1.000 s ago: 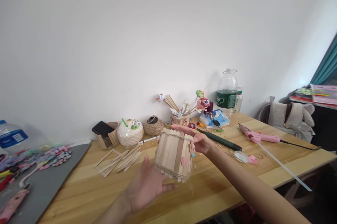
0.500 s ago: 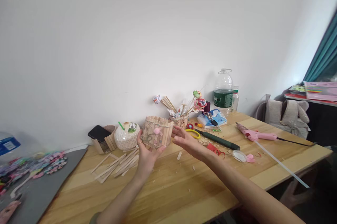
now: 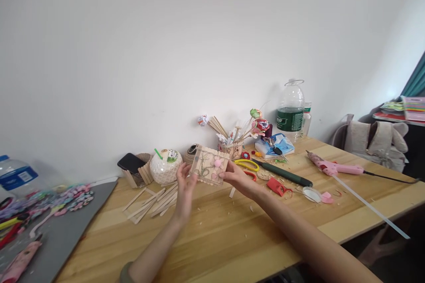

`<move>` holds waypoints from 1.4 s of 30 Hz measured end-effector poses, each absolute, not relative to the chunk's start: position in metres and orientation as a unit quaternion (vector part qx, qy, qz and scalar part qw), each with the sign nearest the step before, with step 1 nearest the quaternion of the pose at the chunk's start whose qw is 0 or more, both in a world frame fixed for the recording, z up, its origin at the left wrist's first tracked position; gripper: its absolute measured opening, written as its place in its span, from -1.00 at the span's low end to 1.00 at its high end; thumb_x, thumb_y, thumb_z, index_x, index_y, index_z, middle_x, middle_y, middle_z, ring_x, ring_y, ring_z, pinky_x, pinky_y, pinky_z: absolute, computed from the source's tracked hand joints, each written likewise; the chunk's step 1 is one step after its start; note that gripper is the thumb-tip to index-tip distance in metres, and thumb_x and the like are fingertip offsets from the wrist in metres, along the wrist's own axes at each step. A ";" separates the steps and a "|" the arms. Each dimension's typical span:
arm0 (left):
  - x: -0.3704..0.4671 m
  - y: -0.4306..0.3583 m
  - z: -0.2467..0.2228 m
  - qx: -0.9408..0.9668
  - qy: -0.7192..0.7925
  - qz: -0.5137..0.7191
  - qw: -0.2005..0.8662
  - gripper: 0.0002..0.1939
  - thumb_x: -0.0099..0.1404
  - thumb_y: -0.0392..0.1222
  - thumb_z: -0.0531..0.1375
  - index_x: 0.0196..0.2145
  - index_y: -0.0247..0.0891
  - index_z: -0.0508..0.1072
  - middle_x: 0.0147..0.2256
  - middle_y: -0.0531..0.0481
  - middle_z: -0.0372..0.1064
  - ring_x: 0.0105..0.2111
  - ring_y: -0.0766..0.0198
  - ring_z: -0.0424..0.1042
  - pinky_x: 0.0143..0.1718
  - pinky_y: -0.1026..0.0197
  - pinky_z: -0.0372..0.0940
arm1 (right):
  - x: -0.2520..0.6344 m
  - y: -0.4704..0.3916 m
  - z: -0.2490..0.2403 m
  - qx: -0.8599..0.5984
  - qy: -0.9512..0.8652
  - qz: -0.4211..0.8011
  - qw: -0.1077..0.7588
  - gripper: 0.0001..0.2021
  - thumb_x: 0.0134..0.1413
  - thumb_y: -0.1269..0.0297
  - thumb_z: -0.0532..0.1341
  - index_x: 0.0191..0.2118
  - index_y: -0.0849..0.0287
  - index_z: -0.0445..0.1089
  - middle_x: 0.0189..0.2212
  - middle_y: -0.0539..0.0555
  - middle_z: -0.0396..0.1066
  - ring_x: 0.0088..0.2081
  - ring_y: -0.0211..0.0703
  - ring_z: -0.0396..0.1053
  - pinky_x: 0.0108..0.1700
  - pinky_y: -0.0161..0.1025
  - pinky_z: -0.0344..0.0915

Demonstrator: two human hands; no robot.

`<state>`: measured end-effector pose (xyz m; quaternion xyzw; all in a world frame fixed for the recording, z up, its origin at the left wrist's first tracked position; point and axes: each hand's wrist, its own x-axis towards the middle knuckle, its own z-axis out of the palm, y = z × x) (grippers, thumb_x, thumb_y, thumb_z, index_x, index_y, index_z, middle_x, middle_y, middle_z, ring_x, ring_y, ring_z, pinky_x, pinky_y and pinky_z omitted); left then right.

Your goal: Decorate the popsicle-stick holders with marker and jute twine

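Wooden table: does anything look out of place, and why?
Small pale wood scraps litter the light-brown wooden table like untidied debris. At right, the long translucent stick in the pink glue gun overhangs the front edge, where it could be knocked.

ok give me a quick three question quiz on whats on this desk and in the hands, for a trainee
1. What are the left hand and right hand holding together?
a) a glue gun
b) a decorated stick box
c) a ball of twine

2. True or false: the black phone lies at the stick holder to the left of the white coconut.

3. Fill in the blank: the big clear bottle near the paper flowers has a ____ label.

Key: 1 b; 2 true; 3 green
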<state>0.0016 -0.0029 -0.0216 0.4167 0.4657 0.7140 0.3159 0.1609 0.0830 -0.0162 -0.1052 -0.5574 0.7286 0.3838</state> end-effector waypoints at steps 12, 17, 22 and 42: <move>-0.005 -0.003 -0.013 0.385 0.421 0.688 0.448 -0.60 0.07 -0.04 0.29 -0.14 -0.22 0.38 -0.11 -0.09 0.39 -0.06 0.09 0.33 -0.14 0.14 0.26 | 0.172 0.093 -0.026 -0.084 -0.552 0.751 0.352 -0.49 -0.19 0.36 0.25 -0.01 0.05 0.24 -0.06 0.08 0.40 -0.06 -0.05 0.35 0.00 -0.05 0.20; -0.004 -0.006 -0.008 0.377 0.422 0.688 0.454 -0.57 0.02 -0.09 0.33 -0.15 -0.22 0.39 -0.08 -0.11 0.37 -0.05 0.07 0.33 -0.13 0.13 0.26 | 0.173 0.089 -0.022 -0.081 -0.555 0.750 0.352 -0.54 -0.19 0.37 0.24 -0.06 0.02 0.26 -0.09 0.04 0.41 -0.06 -0.05 0.35 0.00 -0.09 0.19; -0.002 -0.006 -0.008 0.371 0.423 0.688 0.459 -0.53 -0.05 -0.10 0.36 -0.16 -0.24 0.39 -0.11 -0.11 0.38 -0.06 0.04 0.34 -0.12 0.10 0.27 | 0.173 0.088 -0.021 -0.070 -0.558 0.749 0.351 -0.50 -0.21 0.38 0.26 -0.04 0.02 0.23 -0.05 0.05 0.38 -0.01 -0.06 0.31 -0.04 -0.13 0.23; -0.006 -0.004 -0.018 0.369 0.406 0.668 0.503 -0.55 -0.03 -0.10 0.34 -0.18 -0.21 0.34 -0.07 -0.12 0.40 -0.06 0.04 0.37 -0.12 0.07 0.29 | 0.173 0.087 -0.022 -0.085 -0.561 0.735 0.372 -0.32 -0.21 0.30 0.31 0.10 0.04 0.09 0.06 0.12 0.28 0.08 0.00 0.23 0.10 -0.04 0.10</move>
